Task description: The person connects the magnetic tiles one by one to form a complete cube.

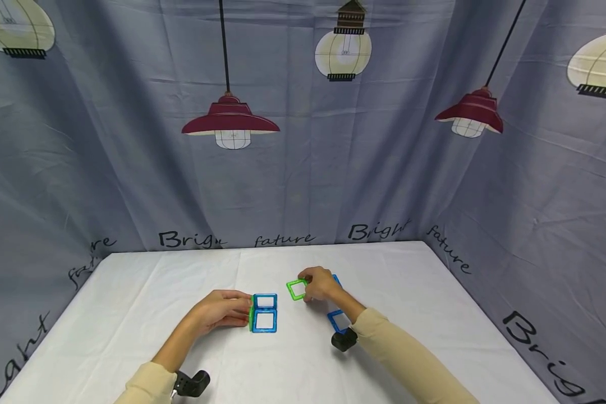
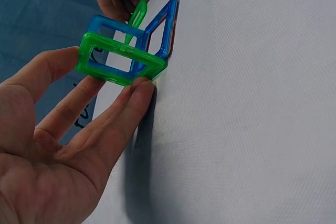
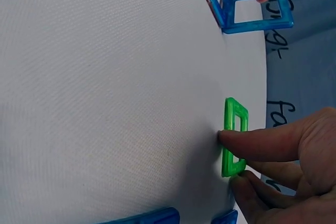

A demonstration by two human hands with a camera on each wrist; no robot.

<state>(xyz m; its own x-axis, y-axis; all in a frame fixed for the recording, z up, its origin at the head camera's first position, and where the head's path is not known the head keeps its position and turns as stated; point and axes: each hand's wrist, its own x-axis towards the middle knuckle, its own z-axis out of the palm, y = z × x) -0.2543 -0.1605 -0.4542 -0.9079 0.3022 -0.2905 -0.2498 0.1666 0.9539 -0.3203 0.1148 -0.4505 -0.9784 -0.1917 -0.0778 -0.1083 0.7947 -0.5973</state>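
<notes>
My left hand (image 1: 224, 308) holds a green square magnetic tile (image 2: 118, 59), its fingers at opposite edges. That green tile stands upright, joined to two blue square tiles (image 1: 265, 321), one lying on the table and one raised at the back. To the right, my right hand (image 1: 320, 283) pinches another green square tile (image 3: 228, 137) between thumb and fingers, close over the cloth. In the right wrist view the joined tiles (image 3: 257, 26) appear at the top, apart from this green tile.
A blue tile (image 1: 336, 321) lies by my right forearm, and another blue tile (image 1: 336, 279) is partly hidden behind the right hand. White cloth covers the table (image 1: 384, 255). A grey curtain (image 1: 293, 185) with printed lamps hangs behind it.
</notes>
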